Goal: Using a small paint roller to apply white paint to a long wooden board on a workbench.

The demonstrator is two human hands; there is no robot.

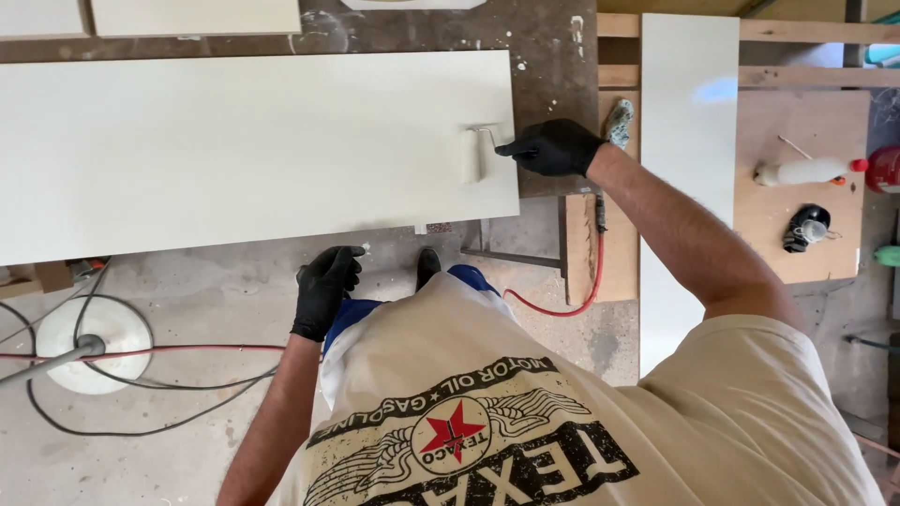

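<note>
My right hand (pixel 555 147), in a black glove, grips the handle of a small white paint roller (pixel 471 156). The roller rests on the right end of a long cream-white panel (pixel 234 150) that lies flat on a dark, paint-spattered workbench (pixel 553 56). My left hand (pixel 325 286), also in a black glove, hangs at my side below the panel's front edge with its fingers loosely curled, holding nothing.
A second white panel (pixel 689 141) lies lengthwise to the right. On a wooden board (pixel 816 122) lie a white bottle (pixel 806 171) and a black mask (pixel 806 228). A red hose (pixel 572 305), black cables (pixel 112 426) and a round white base (pixel 112 328) lie on the concrete floor.
</note>
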